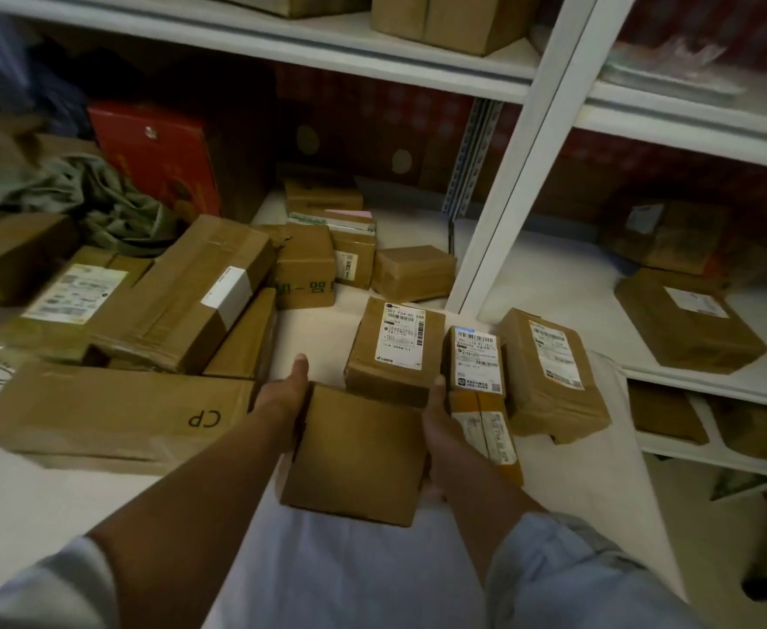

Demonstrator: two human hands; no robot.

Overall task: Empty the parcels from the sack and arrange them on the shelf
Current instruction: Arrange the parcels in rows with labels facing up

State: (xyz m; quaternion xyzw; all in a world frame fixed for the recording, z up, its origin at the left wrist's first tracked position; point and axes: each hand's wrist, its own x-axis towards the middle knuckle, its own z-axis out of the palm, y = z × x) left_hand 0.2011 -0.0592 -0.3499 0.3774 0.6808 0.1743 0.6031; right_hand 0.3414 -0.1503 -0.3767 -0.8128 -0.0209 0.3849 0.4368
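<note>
I hold a plain brown cardboard parcel [356, 451] between both hands, just above the front edge of the white shelf [313, 329]. My left hand [284, 392] grips its left side with the thumb pointing forward. My right hand [440, 424] grips its right side, fingers hidden beneath. Right behind it stand three labelled parcels: one [395, 351] upright, a narrow one [477, 360] and a larger one [552, 374] leaning right. The sack is not clearly visible.
A long box marked CP [114, 415] lies left, with stacked boxes [182, 292] behind it. Smaller parcels [327, 247] fill the shelf's back. A white upright post [522, 174] divides the shelf; more parcels [685, 320] lie right. Green cloth [91, 197] and a red box [155, 156] sit far left.
</note>
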